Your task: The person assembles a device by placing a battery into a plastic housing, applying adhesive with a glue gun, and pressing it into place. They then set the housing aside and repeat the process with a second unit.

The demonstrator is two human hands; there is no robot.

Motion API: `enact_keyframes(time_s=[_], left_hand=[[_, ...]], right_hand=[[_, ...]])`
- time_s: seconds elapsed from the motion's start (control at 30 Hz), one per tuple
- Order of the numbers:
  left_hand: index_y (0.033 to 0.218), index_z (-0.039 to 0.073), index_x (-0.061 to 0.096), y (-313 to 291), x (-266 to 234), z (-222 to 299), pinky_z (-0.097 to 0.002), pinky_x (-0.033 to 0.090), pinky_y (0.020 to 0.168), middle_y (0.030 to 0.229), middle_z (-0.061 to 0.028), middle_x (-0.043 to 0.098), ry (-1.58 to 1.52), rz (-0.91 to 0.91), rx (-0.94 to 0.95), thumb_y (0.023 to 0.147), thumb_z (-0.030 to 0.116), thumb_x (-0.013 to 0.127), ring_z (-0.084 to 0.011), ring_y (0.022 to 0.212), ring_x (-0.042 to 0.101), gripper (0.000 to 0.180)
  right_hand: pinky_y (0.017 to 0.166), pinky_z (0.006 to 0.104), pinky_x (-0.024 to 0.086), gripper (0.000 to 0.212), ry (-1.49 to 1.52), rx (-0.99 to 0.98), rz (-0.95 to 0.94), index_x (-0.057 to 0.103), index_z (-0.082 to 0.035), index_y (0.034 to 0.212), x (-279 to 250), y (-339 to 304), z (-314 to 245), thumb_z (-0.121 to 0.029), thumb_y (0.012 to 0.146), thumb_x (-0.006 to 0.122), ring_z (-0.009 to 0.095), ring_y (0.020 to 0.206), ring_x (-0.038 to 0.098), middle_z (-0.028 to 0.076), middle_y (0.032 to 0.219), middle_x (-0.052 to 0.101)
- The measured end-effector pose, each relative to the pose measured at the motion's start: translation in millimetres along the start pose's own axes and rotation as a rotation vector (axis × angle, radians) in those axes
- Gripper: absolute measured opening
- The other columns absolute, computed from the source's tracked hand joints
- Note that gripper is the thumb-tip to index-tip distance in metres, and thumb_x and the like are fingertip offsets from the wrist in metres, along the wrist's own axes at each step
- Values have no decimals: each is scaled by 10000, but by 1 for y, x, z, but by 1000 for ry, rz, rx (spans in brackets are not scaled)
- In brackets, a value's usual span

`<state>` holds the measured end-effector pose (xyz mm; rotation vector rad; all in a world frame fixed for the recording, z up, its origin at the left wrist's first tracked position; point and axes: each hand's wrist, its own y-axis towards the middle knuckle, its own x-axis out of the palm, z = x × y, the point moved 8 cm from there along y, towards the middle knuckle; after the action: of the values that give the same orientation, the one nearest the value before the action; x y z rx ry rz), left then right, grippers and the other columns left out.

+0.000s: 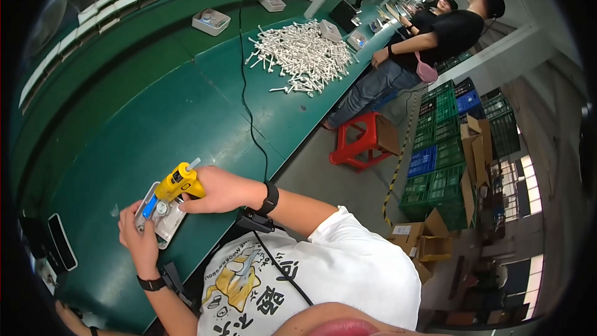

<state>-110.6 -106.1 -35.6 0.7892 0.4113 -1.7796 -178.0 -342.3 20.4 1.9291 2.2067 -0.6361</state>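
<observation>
My right hand [217, 190] grips a yellow glue gun [176, 183] with a white glue stick poking out of its back. Its blue nozzle points down onto a small white tray-like part [166, 224] lying on the green table [124, 124]. My left hand [138, 234] holds that part from the near-left side, fingers curled around its edge. A black cord runs from the glue gun away across the table. Both wrists wear black bands.
A heap of small white stick-like parts [301, 56] lies farther along the table. White boxes [211, 22] and a row of white trays [124, 0] sit beyond. A dark phone [62, 241] lies at my left. Two seated people [429, 40], a red stool [360, 140] and stacked crates [444, 149] are on the right.
</observation>
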Motion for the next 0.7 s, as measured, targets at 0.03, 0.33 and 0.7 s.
enact_keyframes(time_s=[0.03,0.33,0.7], left_hand=[[1239,77,685,0,-1,3,-408,470,1079,1235,-77,676,-3,-8,-15,865,37,656,-310,1219,619,377],[1231,127,688,-7,2,8,-428,375,1140,1214,-31,667,-60,-61,-66,821,31,612,-275,1239,591,427],[1249,183,716,-5,-9,11,-427,394,1067,1185,-39,673,-127,-31,41,850,127,675,-286,1194,602,405]], right_hand=[[710,371,543,305,34,22,-10,685,-38,908,-1,-2,-3,-316,877,808,214,725,681,93,787,705],[662,326,537,300,113,150,-159,699,-49,1060,16,-12,2,-289,908,796,147,715,662,40,823,686],[514,227,493,267,235,229,-121,712,-46,1138,28,-4,0,-275,1007,754,39,608,580,-2,876,718]])
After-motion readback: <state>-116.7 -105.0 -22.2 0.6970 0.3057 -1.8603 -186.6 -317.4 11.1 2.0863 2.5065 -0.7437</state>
